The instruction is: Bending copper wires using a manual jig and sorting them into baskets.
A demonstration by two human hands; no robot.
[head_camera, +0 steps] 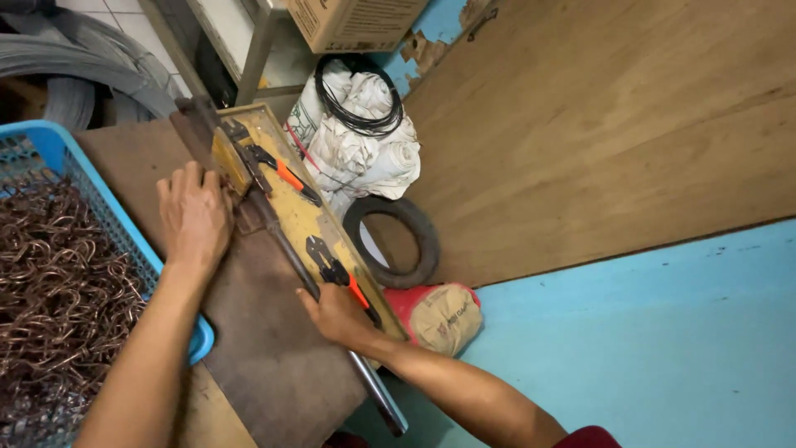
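Workshop corner, turquoise floor (pixel 663 348), plywood sheet (pixel 597 124) leaning at the back wall.

Nearest: right hand (pixel 336 314) is wrapping closed around the long steel lever bar (pixel 332 311), gripping partway up the shaft, polished free end sticking out toward the camera. Grip that far from the pivot looks chosen for leverage, my guess.

Bar is lying diagonal along a yellow board jig (pixel 307 211) mounted on the dark brown workbench (pixel 257 340). Two black-and-orange cutter-like tools (pixel 278 170) are sitting fixed on the board, one near the right hand, one farther up. Board is probably bolted down so the bar can swing against it.

Left hand (pixel 195 214) is lying flat, fingers loosely together and extended, palm down on the bench beside the upper end of the jig, just touching its edge. Holding nothing that I can see; seems to be steadying the piece or the bench.

Left of that: blue plastic basket (pixel 50 149) heaped with bent copper-coloured wire hooks (pixel 58 282), set within easy reach of the left hand.

Beyond the bench: tan sack (pixel 439 315) on the floor, small rubber tyre (pixel 402 241), white bag with a black wire coil (pixel 361 108), cardboard box (pixel 352 21) farthest.
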